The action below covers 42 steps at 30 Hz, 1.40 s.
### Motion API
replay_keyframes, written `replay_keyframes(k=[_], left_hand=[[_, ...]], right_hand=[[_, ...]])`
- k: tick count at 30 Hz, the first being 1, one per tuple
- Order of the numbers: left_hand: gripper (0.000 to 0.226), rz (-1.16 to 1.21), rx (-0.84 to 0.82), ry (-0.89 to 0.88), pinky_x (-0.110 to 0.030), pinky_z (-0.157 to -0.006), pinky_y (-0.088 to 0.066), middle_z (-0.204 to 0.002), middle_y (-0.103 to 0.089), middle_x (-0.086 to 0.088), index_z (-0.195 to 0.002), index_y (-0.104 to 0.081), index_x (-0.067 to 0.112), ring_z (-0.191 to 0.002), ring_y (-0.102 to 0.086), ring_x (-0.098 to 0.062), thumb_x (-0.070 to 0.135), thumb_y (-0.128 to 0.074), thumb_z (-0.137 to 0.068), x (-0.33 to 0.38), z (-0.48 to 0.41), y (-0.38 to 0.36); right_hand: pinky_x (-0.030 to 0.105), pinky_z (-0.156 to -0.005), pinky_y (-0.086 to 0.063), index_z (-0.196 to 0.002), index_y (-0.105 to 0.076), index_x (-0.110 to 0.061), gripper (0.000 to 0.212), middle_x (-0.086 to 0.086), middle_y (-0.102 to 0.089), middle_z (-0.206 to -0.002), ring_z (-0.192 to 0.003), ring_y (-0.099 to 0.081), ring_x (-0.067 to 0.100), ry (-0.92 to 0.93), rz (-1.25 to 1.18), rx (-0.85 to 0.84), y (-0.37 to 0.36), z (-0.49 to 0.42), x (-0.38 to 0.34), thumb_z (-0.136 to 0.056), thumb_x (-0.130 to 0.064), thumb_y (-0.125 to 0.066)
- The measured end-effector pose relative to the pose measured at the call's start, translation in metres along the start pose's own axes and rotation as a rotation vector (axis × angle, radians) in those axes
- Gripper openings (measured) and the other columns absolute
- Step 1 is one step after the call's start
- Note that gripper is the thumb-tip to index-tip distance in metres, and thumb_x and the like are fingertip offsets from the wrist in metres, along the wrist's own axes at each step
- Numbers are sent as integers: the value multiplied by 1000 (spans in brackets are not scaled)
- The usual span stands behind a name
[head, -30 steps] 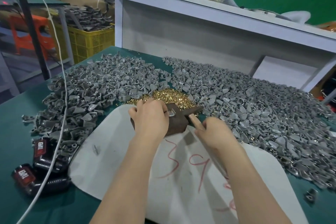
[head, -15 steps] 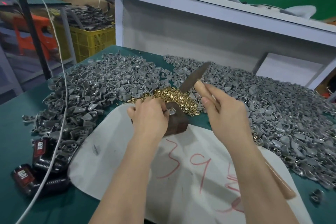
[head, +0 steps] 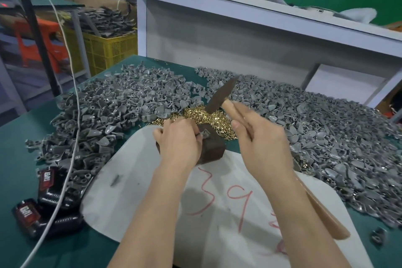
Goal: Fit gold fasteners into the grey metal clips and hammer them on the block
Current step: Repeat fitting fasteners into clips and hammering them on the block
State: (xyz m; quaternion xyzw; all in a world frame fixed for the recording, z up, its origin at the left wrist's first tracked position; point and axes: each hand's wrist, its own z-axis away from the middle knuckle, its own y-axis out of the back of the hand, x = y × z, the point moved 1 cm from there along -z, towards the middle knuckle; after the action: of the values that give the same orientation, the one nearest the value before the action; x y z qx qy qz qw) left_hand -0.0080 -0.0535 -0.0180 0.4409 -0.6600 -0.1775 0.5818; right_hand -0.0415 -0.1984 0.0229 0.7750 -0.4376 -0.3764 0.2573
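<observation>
The block (head: 214,148) sits at the far edge of a white sheet (head: 134,180), which is bare on the block's near side. On the block, the left hand (head: 180,139) pinches a grey clip (head: 204,134) in its grip. Above the block's right, the right hand (head: 263,143) has its grip wrapped round the raised hammer (head: 219,95). Just behind the block lie heaped gold fasteners (head: 202,113), with loose clips (head: 121,102) flanking them. Far left of the block, a yellow crate (head: 108,50) holds grey parts.

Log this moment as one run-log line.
phase: hammer raised | left hand: holds clip on block | right hand: grips hammer handle | gold fasteners: piled behind block
</observation>
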Motion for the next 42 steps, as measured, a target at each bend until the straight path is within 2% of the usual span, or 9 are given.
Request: replay_keyframes(k=[3, 9, 13, 17, 21, 26, 30, 40, 42], left_hand=[[9, -24, -9, -15, -35, -80, -25, -98, -64, 4, -85, -68, 26, -107, -46, -24, 28, -60, -89, 0, 1, 2], [11, 0, -14, -4, -37, -84, -27, -96, -66, 3, -80, -67, 25, -109, -46, -24, 27, -61, -89, 0, 0, 1], [12, -30, -13, -10, -35, -82, -25, -96, -67, 2, -84, -70, 23, -108, -46, -25, 23, -59, -89, 1, 1, 2], [11, 0, -9, -9, -36, -86, -28, -97, -67, 3, -84, -69, 23, -108, -46, -24, 25, -60, -89, 1, 1, 1], [13, -24, -12, -15, -36, -85, -27, -99, -67, 3, -86, -70, 23, -108, -46, -25, 23, -58, -89, 2, 1, 2], [11, -19, -3, -6, -36, -84, -26, -96, -67, 3, -84, -69, 24, -108, -47, -24, 26, -60, -89, 2, 0, 0], [12, -32, -2, -12, -35, -80, -24, -95, -67, 3, -86, -71, 24, -107, -47, -25, 24, -58, -88, 2, 0, 0], [11, -35, -2, -12, -35, -79, -22, -98, -66, 4, -87, -70, 25, -108, -45, -24, 24, -59, -90, 2, 1, 1], [12, -34, 1, -11, -35, -79, -21, -98, -66, 4, -87, -70, 26, -107, -44, -24, 24, -59, -91, 3, 1, 1]], right_hand=[[34, -79, -51, -132, -49, -42, 38, 0, -69, -109, -95, -64, 26, -40, 87, -249, -8, 3, 0, -95, -33, -50], [24, -69, -43, -132, -52, -37, 37, -2, -71, -104, -75, -56, 13, -85, -15, 5, 0, -1, 6, -96, -34, -50], [32, -80, -49, -134, -48, -41, 38, -3, -68, -116, -98, -64, 23, -73, 173, -269, -3, 0, 6, -96, -36, -48], [20, -74, -43, -130, -54, -38, 35, -7, -70, -107, -81, -59, 9, -49, -33, 68, 5, -1, 5, -95, -32, -51], [32, -76, -51, -131, -49, -44, 37, 1, -70, -105, -88, -65, 26, -24, 88, -210, -8, 7, 5, -95, -33, -51], [23, -76, -44, -131, -54, -35, 35, -2, -70, -111, -90, -65, 16, -20, -13, 62, -1, -1, 5, -96, -30, -51], [33, -80, -51, -132, -49, -41, 37, 2, -70, -107, -94, -64, 27, -44, 113, -267, -8, 3, 5, -96, -34, -49], [28, -47, -45, -106, -59, -14, 34, 1, -57, -67, -54, -54, 18, -540, -210, -436, -35, -17, 59, -96, -44, -46], [35, -57, -54, -105, -63, -15, 41, 6, -63, -71, -62, -62, 23, -525, -75, -525, -41, -10, 60, -97, -49, -42]])
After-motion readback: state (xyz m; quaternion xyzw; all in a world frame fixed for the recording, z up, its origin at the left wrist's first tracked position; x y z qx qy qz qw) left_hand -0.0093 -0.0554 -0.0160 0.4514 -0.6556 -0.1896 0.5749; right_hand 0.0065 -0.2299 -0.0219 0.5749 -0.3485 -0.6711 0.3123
